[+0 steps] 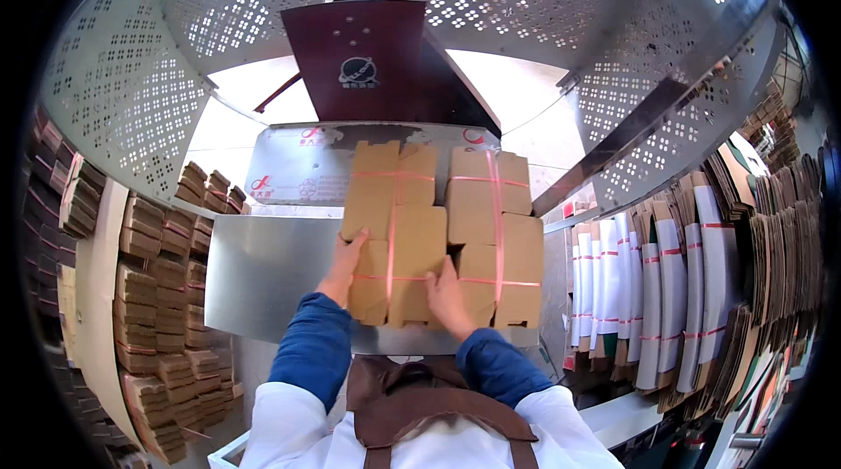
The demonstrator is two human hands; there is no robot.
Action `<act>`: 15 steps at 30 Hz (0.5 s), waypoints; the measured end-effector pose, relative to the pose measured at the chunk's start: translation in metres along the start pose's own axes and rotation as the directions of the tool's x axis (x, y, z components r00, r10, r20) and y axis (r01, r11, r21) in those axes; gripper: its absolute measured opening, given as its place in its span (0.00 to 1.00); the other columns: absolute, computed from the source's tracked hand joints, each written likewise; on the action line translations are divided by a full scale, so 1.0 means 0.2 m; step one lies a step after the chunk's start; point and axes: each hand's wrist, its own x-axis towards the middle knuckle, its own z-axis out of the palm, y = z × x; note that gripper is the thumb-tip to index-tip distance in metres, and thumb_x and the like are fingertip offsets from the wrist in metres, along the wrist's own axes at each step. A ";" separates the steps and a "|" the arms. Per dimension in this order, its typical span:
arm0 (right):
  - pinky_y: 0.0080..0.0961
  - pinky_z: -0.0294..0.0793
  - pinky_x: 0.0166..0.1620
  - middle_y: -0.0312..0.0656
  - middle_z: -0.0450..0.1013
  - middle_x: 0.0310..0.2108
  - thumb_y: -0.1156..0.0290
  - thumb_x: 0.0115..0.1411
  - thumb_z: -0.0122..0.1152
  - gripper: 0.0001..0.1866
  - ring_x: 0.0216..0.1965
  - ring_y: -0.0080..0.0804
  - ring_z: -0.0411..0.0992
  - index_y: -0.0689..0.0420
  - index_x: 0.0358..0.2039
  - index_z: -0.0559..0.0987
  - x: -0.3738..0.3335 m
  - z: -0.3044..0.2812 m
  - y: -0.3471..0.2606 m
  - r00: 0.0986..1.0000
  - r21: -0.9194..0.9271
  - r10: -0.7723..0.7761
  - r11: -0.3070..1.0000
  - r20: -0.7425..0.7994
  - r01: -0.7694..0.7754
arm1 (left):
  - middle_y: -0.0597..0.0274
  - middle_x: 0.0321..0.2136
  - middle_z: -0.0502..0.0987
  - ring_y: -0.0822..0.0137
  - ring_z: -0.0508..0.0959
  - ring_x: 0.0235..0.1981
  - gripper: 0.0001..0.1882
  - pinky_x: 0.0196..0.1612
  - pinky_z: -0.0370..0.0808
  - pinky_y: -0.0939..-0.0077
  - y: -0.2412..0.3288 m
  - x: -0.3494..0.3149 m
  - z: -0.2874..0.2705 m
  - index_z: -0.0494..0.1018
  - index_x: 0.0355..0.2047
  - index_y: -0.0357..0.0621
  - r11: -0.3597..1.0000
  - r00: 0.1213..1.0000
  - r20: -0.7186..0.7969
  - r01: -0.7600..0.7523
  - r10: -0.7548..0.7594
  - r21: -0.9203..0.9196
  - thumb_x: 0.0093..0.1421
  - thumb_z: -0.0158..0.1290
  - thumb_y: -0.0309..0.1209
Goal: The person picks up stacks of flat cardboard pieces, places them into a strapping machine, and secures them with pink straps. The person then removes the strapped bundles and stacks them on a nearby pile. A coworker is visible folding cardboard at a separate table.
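Observation:
Two bundles of flat brown cardboard lie side by side in front of me, the left bundle (372,215) and the right bundle (517,250). Pink strapping crosses each one. My left hand (343,266) grips the outer left edge of the left bundle, thumb on top. At that bundle's opposite edge, my right hand (448,301) holds on beside the gap between the two bundles, its thumb pointing forward. The fingers under or behind the cardboard are partly hidden. Both bundles rest across a metal table (272,272) and a plate behind it.
A dark red machine column (350,62) stands behind the plate, ringed by a perforated metal guard (114,75). Stacks of strapped cardboard (138,311) fill the left side. To the right stand rows of white and brown cardboard bundles (648,294). A metal bar (653,141) slopes at right.

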 end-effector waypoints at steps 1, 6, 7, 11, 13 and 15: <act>0.39 0.59 0.61 0.65 0.56 0.61 0.69 0.63 0.51 0.29 0.61 0.59 0.57 0.71 0.60 0.57 -0.02 -0.02 0.02 0.986 -0.065 -0.161 0.985 0.031 0.163 | 0.55 0.46 0.73 0.64 0.74 0.45 0.34 0.46 0.74 0.68 0.01 -0.01 0.03 0.61 0.55 0.37 1.000 1.000 -0.007 0.002 -0.002 0.018 0.56 0.60 0.43; 0.43 0.57 0.63 0.61 0.57 0.60 0.71 0.61 0.54 0.26 0.62 0.58 0.55 0.66 0.58 0.63 -0.04 -0.19 -0.11 0.920 -0.057 -0.376 0.922 0.112 0.383 | 0.54 0.45 0.73 0.64 0.75 0.43 0.35 0.43 0.75 0.69 0.01 -0.03 0.02 0.62 0.55 0.36 0.996 0.994 -0.108 -0.017 0.027 0.090 0.55 0.61 0.43; 0.44 0.56 0.63 0.61 0.57 0.60 0.70 0.61 0.54 0.26 0.63 0.58 0.54 0.65 0.58 0.64 0.02 -0.25 -0.09 0.913 -0.139 -0.395 0.903 0.100 0.406 | 0.52 0.47 0.72 0.62 0.74 0.46 0.36 0.47 0.73 0.66 0.05 -0.05 0.06 0.59 0.57 0.37 0.978 0.988 -0.138 -0.039 0.068 0.206 0.55 0.60 0.44; 0.48 0.53 0.64 0.57 0.57 0.62 0.64 0.59 0.58 0.29 0.64 0.56 0.53 0.62 0.58 0.64 0.36 -0.43 0.20 0.864 -0.475 -0.503 0.758 0.013 0.448 | 0.45 0.58 0.64 0.53 0.63 0.60 0.35 0.60 0.60 0.56 0.08 -0.16 0.14 0.59 0.59 0.39 0.459 0.842 -0.093 -0.193 0.532 0.867 0.57 0.56 0.44; 0.49 0.53 0.64 0.56 0.56 0.62 0.63 0.58 0.58 0.30 0.64 0.55 0.53 0.61 0.59 0.64 0.48 -0.53 0.23 0.862 -0.544 -0.507 0.719 0.014 0.432 | 0.45 0.62 0.58 0.50 0.56 0.64 0.33 0.65 0.51 0.52 0.14 -0.17 0.21 0.60 0.59 0.39 0.110 0.759 0.176 -0.310 0.627 0.944 0.57 0.54 0.43; 0.49 0.52 0.64 0.56 0.56 0.63 0.62 0.58 0.57 0.31 0.64 0.55 0.52 0.61 0.59 0.64 0.57 -0.61 0.25 0.863 -0.610 -0.503 0.667 0.055 0.428 | 0.45 0.65 0.53 0.49 0.48 0.68 0.32 0.67 0.43 0.50 0.26 -0.18 0.32 0.61 0.60 0.41 0.049 0.729 0.460 -0.557 0.507 0.829 0.58 0.52 0.44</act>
